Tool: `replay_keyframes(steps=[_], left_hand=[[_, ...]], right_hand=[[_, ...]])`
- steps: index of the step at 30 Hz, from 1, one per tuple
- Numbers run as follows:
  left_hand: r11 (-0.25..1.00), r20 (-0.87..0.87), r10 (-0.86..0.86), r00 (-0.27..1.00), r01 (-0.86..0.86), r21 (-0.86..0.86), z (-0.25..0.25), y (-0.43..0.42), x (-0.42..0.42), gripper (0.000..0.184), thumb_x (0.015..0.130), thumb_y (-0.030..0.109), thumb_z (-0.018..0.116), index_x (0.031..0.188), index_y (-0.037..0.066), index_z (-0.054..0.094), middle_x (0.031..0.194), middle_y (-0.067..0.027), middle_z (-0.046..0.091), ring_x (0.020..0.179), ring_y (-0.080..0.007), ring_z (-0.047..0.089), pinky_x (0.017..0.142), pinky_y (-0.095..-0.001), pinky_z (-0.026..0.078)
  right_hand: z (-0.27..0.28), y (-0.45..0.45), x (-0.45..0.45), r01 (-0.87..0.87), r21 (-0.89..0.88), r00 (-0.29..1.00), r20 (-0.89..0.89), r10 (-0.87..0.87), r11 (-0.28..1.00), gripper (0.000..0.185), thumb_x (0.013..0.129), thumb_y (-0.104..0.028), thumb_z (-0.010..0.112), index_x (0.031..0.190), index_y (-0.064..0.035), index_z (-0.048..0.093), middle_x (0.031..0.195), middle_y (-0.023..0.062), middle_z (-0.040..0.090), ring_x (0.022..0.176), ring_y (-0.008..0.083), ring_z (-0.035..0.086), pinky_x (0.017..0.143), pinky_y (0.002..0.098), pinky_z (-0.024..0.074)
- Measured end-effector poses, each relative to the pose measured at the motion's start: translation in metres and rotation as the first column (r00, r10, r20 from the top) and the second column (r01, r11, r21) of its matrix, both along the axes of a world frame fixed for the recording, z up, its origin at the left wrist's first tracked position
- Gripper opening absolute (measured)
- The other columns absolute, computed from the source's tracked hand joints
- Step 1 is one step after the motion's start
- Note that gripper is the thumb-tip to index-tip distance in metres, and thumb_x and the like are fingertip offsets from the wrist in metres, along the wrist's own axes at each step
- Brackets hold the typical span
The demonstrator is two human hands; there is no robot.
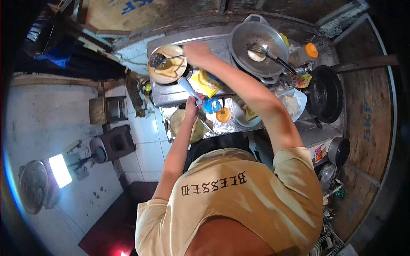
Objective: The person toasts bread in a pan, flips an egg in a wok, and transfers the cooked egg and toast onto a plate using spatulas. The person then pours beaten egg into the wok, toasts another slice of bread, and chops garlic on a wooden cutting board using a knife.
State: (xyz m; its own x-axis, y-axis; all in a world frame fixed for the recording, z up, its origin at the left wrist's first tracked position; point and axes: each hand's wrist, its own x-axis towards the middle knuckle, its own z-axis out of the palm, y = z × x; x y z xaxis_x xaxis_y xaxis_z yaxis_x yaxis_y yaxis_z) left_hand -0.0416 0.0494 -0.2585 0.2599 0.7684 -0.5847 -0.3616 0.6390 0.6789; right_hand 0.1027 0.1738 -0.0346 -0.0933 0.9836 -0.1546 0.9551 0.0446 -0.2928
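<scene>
My left hand (pixel 193 106) is closed round the light blue handle (pixel 187 87) of a small cream pan (pixel 159 77). Bread slices (pixel 171 68) lie in the pan, over the stove's left side. My right hand (pixel 197 53) is closed on the handle of a ladle (pixel 158 60), whose dark perforated head rests over the bread. Just below the right hand, a yellow packet (pixel 206 83) lies on the stove top. Nearer my body are a blue plastic bag (pixel 211 105), an orange-rimmed jar (pixel 223 114) and a bowl (pixel 248 122) holding bread.
A large wok (pixel 241 38) with a black-handled turner (pixel 279 60) stands at the back right. Farther right are an orange-lidded container (pixel 311 50) and a black pan (pixel 325 94). A round board (pixel 188 124) lies near my left forearm.
</scene>
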Motion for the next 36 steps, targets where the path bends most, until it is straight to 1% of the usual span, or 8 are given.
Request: replay_keyframes(steps=[2, 6, 11, 22, 24, 28, 30, 36], left_hand=[[0.999, 0.011, -0.041, 0.999, 0.041, 0.015, -0.001, 0.000, -0.003, 0.032, 0.096, 0.024, 0.029, 0.120, 0.004, 0.039, 0.111, -0.0129, 0.052, 0.099, -0.0226, 0.055, 0.080, -0.0356, 0.048], [0.995, -0.036, -0.083, 0.996, 0.084, 0.049, 0.004, -0.002, -0.004, 0.030, 0.096, 0.019, 0.030, 0.120, 0.005, 0.039, 0.114, -0.0126, 0.052, 0.102, -0.0217, 0.054, 0.082, -0.0349, 0.046], [0.995, -0.067, -0.091, 0.994, 0.093, 0.028, 0.008, -0.001, -0.003, 0.029, 0.096, 0.017, 0.030, 0.120, 0.004, 0.039, 0.112, -0.0119, 0.053, 0.101, -0.0207, 0.055, 0.083, -0.0337, 0.046], [0.998, -0.069, -0.053, 0.996, 0.056, 0.039, 0.003, 0.000, -0.003, 0.032, 0.096, 0.018, 0.030, 0.121, 0.000, 0.037, 0.108, -0.0125, 0.055, 0.095, -0.0201, 0.058, 0.076, -0.0288, 0.049], [0.994, -0.029, -0.103, 0.994, 0.104, 0.026, 0.003, 0.005, -0.007, 0.032, 0.096, 0.019, 0.030, 0.121, 0.000, 0.038, 0.110, -0.0126, 0.055, 0.097, -0.0207, 0.057, 0.075, -0.0295, 0.049], [0.999, 0.046, -0.035, 0.998, 0.034, 0.014, -0.002, 0.015, -0.005, 0.031, 0.096, 0.021, 0.029, 0.118, 0.000, 0.039, 0.098, -0.0109, 0.054, 0.088, -0.0207, 0.057, 0.074, -0.0333, 0.049], [1.000, 0.089, -0.017, 0.996, 0.018, -0.012, -0.005, 0.019, -0.001, 0.027, 0.096, 0.021, 0.028, 0.111, 0.001, 0.038, 0.086, -0.0094, 0.048, 0.074, -0.0198, 0.050, 0.072, -0.0378, 0.049], [1.000, 0.080, -0.003, 0.997, 0.004, -0.008, 0.004, 0.017, 0.005, 0.020, 0.096, 0.019, 0.027, 0.101, 0.003, 0.038, 0.080, -0.0072, 0.044, 0.069, -0.0179, 0.045, 0.069, -0.0364, 0.047]], right_hand=[[-0.037, -0.004, 0.017, -0.019, -0.038, 0.995, -0.099, 0.015, 0.999, 0.022, 0.075, -0.022, 0.056, 0.091, -0.0121, 0.067, 0.089, 0.0157, 0.064, 0.085, 0.0296, 0.063, 0.070, 0.0408, 0.0498], [-0.092, -0.027, 0.029, 0.001, -0.074, 0.997, -0.083, -0.007, 0.997, 0.023, 0.079, -0.022, 0.052, 0.095, -0.0154, 0.066, 0.089, 0.0162, 0.064, 0.084, 0.0310, 0.062, 0.070, 0.0429, 0.0493], [-0.123, -0.050, 0.029, 0.138, -0.027, 0.969, -0.204, -0.141, 0.990, 0.025, 0.084, -0.022, 0.048, 0.102, -0.0205, 0.065, 0.086, 0.0153, 0.064, 0.082, 0.0312, 0.062, 0.072, 0.0418, 0.0488], [-0.113, -0.055, 0.031, 0.070, 0.050, 0.988, -0.140, -0.062, 0.996, 0.026, 0.082, -0.018, 0.049, 0.103, -0.0214, 0.064, 0.085, 0.0150, 0.064, 0.078, 0.0298, 0.063, 0.066, 0.0412, 0.0501], [-0.099, -0.064, 0.028, 0.115, -0.020, 0.981, -0.154, -0.117, 0.993, 0.027, 0.081, -0.018, 0.050, 0.103, -0.0224, 0.064, 0.086, 0.0143, 0.064, 0.078, 0.0293, 0.063, 0.063, 0.0413, 0.0501], [-0.124, -0.074, 0.025, 0.128, 0.053, 0.982, -0.147, -0.120, 0.990, 0.027, 0.079, -0.017, 0.050, 0.102, -0.0173, 0.065, 0.078, 0.0140, 0.064, 0.072, 0.0290, 0.064, 0.059, 0.0409, 0.0496], [-0.124, -0.074, 0.025, 0.111, 0.035, 0.985, -0.136, -0.105, 0.993, 0.026, 0.079, -0.016, 0.050, 0.099, -0.0152, 0.065, 0.077, 0.0145, 0.064, 0.071, 0.0290, 0.064, 0.059, 0.0409, 0.0497], [-0.112, -0.058, 0.028, 0.042, 0.115, 0.993, -0.117, -0.028, 0.992, 0.023, 0.078, -0.013, 0.048, 0.093, -0.0119, 0.065, 0.078, 0.0159, 0.064, 0.073, 0.0295, 0.064, 0.060, 0.0403, 0.0505]])
